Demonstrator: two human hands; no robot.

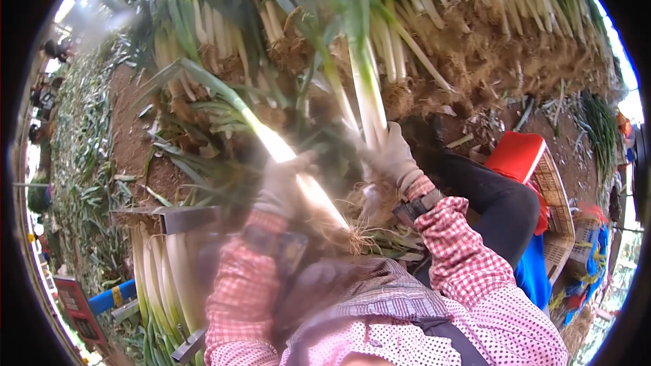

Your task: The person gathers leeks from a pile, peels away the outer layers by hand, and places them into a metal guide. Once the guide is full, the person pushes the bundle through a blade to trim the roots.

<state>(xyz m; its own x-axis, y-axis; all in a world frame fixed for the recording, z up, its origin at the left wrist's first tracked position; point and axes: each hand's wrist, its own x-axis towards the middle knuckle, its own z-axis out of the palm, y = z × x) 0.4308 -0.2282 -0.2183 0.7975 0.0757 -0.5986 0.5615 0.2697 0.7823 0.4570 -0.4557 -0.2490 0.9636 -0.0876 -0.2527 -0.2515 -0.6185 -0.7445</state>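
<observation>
My left hand (pixel 279 181), in a pale glove and blurred by motion, is closed round the white shaft of a thick green onion (pixel 266 137). The stalk slants, its leaves up to the left and its bushy roots down towards my lap. Beside it, my gloved right hand (pixel 395 158) grips two or so green onions (pixel 366 88) by their white lower shafts, with the leaves pointing away from me. Brownish roots and loose peel hang below that hand. Both sleeves are red checked, and each wrist carries a dark band.
Across the far side lies a long heap of green onions (pixel 434 34) with soil on their roots. Trimmed ones (pixel 163 278) stand by a metal frame (pixel 186 218) at the left. A red box (pixel 515 156) and a wicker basket (pixel 557 210) sit right of my bent knee. Leaf scraps litter the ground.
</observation>
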